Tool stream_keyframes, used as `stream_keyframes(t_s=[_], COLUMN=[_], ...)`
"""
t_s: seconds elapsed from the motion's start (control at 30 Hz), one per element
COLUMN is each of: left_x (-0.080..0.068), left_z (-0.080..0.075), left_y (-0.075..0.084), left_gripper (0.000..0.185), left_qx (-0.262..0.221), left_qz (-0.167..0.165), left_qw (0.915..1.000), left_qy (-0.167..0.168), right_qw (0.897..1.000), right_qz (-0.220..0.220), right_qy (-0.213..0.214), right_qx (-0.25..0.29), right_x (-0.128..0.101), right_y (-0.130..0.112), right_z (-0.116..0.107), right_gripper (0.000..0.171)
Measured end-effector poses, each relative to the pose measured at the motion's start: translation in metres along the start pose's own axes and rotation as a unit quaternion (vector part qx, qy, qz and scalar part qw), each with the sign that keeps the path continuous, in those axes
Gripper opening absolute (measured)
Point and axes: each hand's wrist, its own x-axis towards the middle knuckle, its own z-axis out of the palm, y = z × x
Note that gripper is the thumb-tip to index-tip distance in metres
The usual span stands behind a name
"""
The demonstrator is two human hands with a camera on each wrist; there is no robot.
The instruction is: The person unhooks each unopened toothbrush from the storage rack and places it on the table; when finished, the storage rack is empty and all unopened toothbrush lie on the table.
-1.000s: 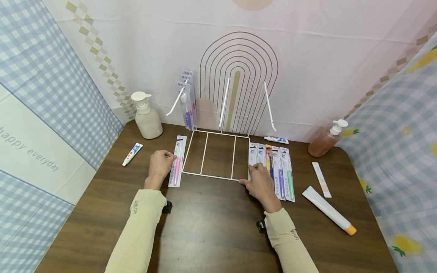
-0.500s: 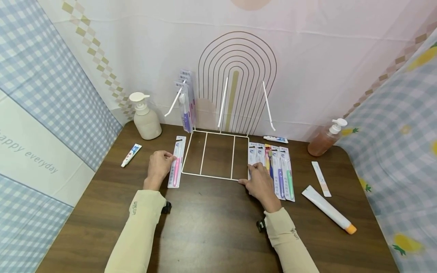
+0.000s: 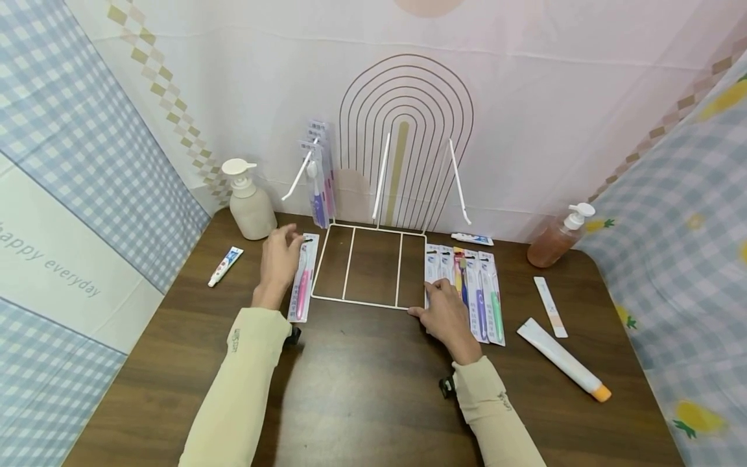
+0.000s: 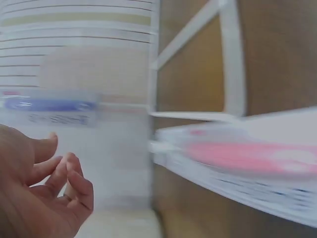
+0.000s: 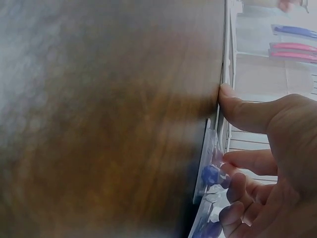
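A packaged pink toothbrush (image 3: 303, 285) lies on the table left of the white wire rack (image 3: 367, 302). My left hand (image 3: 280, 259) is above and beside this pack, fingers loosely bent and nothing between them. In the left wrist view, the pink toothbrush pack (image 4: 237, 158) lies apart from the fingers. My right hand (image 3: 446, 314) rests at the rack's front right corner. Its thumb touches the wire, while the other fingers lie on the leftmost pack of a row of packaged toothbrushes (image 3: 481, 305). Several toothbrush packs (image 3: 320, 188) hang from the rack's left hook.
Two more rack hooks (image 3: 382, 175) jut forward. A beige pump bottle (image 3: 252, 211) stands back left near a small toothpaste tube (image 3: 225, 266). At right are an amber pump bottle (image 3: 554, 240), a white sachet (image 3: 550, 306), a large tube (image 3: 563, 360) and another small tube (image 3: 473, 239).
My left hand has let go of the pink toothbrush pack and risen up and away toward the back. The pack stays on the table. My right hand has not moved.
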Motion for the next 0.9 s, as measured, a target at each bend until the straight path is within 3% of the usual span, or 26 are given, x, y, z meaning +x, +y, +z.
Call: stream_keyframes(t_s=[0.1,0.13,0.3,0.37,0.4,0.47,0.6,0.7,0.9], left_x=[0.002,0.007,0.078,0.102,0.104,0.100,0.061,0.032,0.020], left_z=[-0.014,-0.016,0.003,0.012,0.011,0.006,-0.016,-0.028,-0.028], left_y=[0.045,0.050,0.007,-0.009,-0.006,0.007,0.062,0.094,0.103], left_gripper=[0.049,0.048,0.037,0.031,0.029,0.028,0.033,0.035,0.026], left_qx=[-0.059,-0.084,-0.155,-0.168,-0.170,-0.178,-0.181,-0.169,-0.156], left_qz=[0.015,0.021,0.057,0.074,0.076,0.067,0.048,0.051,0.042], left_qw=[0.9981,0.9962,0.9857,0.9822,0.9818,0.9809,0.9816,0.9835,0.9855], left_qy=[0.008,0.010,0.034,0.041,0.039,0.038,0.038,0.040,0.050], right_qw=[1.000,1.000,1.000,1.000,1.000,1.000,1.000,1.000,1.000], right_qz=[0.000,-0.001,0.001,0.002,0.003,0.004,0.005,0.004,0.003], right_qy=[0.003,0.003,0.003,0.001,0.001,0.002,0.005,0.004,0.007], right_qx=[0.000,0.001,0.006,0.007,0.007,0.007,0.006,0.006,0.007], right_x=[0.001,0.001,-0.001,-0.001,-0.002,-0.003,-0.003,-0.003,-0.002], right_y=[0.001,0.001,0.001,0.001,0.001,0.000,0.000,0.000,-0.001], right_z=[-0.001,-0.002,-0.001,-0.001,0.000,0.001,0.002,0.002,0.001], right_gripper=[0.081,0.081,0.081,0.081,0.081,0.081,0.080,0.081,0.080])
